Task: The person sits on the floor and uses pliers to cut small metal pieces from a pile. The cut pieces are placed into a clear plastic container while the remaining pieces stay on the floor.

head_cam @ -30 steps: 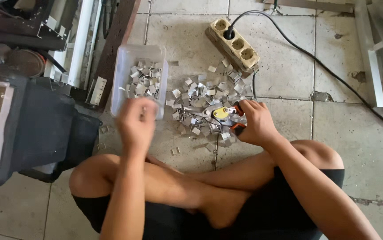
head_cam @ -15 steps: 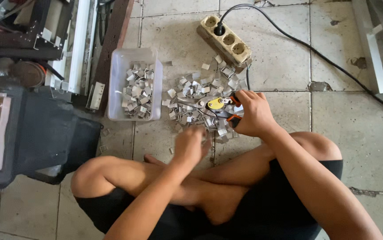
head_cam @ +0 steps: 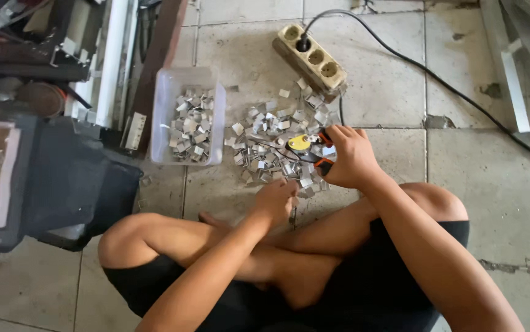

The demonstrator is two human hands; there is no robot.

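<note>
Fingers of the left hand (head_cam: 275, 200) pinching into small sharp-edged silver metal clips (head_cam: 271, 144) risk cuts, while the right hand (head_cam: 346, 157) grips orange-handled pliers (head_cam: 314, 154).

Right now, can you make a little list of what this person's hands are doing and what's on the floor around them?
Person: sits cross-legged on the tiled floor
Left hand: down at the near edge of the pile of small metal pieces
Right hand: grips a plier-like tool with orange handles over the pile
Yellow part: at the tool's head, on the pile
Clear plastic tub: left of the pile, holds more metal pieces
Power strip: beyond the pile, one black cable plugged in
</note>
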